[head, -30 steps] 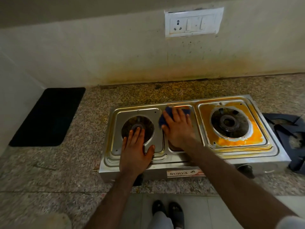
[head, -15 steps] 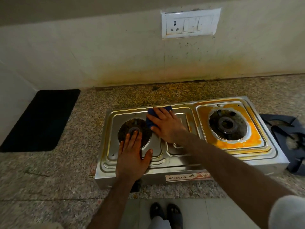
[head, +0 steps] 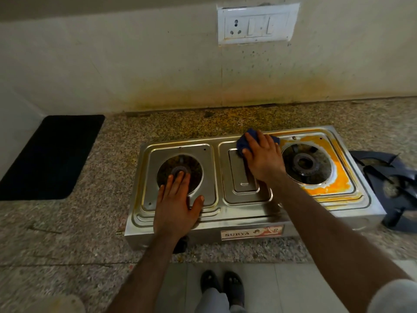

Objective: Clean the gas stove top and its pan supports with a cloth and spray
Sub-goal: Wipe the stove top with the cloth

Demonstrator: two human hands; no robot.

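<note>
A two-burner steel gas stove (head: 237,213) sits on the granite counter, its pan supports taken off. My left hand (head: 177,204) lies flat, fingers spread, on the left burner plate, fingertips over the left burner (head: 179,171). My right hand (head: 262,158) presses a blue cloth (head: 244,141) onto the rear of the middle panel. Orange grime (head: 325,187) rings the right burner (head: 305,163). No spray bottle is in view.
Black pan supports (head: 392,184) lie on the counter right of the stove. A black mat (head: 50,154) lies at the left. A socket and switch plate (head: 257,23) is on the stained wall. The granite counter (head: 67,233) ends above my feet (head: 222,288).
My right hand has slid the blue cloth to the right, from the back edge of the left burner plate to the rear of the middle panel. My left hand has stayed put.
</note>
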